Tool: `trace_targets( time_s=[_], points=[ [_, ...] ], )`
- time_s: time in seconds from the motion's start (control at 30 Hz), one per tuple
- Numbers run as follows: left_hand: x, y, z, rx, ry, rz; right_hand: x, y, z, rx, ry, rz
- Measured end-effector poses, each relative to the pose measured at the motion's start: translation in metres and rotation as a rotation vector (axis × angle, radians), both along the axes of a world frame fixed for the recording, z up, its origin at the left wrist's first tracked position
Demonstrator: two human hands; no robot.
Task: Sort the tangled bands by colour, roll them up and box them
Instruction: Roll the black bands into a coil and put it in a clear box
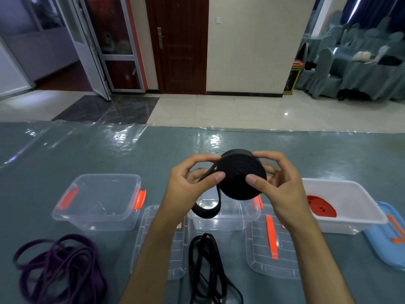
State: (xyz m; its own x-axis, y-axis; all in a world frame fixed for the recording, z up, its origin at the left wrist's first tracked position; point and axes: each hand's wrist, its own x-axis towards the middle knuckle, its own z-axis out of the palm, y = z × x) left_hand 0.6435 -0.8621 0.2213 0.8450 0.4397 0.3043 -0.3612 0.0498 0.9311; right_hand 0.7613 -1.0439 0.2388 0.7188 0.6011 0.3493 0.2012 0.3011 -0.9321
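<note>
A thick black roll of band (237, 175) is held up above the table between both hands. My left hand (192, 181) pinches its left edge with thumb and fingers. My right hand (278, 178) grips its right side, thumb on the flat face. A loose black tail (210, 208) hangs from the roll down to a heap of unrolled black band (210, 266) on the table. Purple bands (59, 262) lie tangled at the lower left. A red roll (321, 207) sits in the white box (355, 202).
Two clear boxes with orange clips stand on the table, one at left (98, 202), one under my hands (223, 216). Clear lids (269, 251) lie in front. A blue lid (388, 235) lies at the right edge. Plastic sheet covers the grey-green table (87, 150).
</note>
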Motion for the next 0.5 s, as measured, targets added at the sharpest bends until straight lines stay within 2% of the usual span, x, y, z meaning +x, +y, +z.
trace_targets(
  time_s=[0.1, 0.17, 0.33, 0.5],
  points=[
    [0.0045, -0.0024, 0.0004, -0.045, -0.033, 0.114, -0.0066, 0.0098, -0.0085, 0.065, 0.083, -0.022],
    [0.0060, -0.0010, 0.0015, -0.022, -0.037, 0.174, -0.0078, 0.0125, -0.0114, 0.016, 0.124, 0.028],
    [0.0046, -0.0014, -0.0034, -0.034, 0.029, 0.147, -0.0065, 0.0077, -0.0097, -0.120, 0.109, 0.089],
    [0.0069, -0.0030, -0.0007, 0.011, 0.035, 0.093, -0.0045, 0.0037, -0.0039, -0.029, 0.121, 0.003]
  ],
)
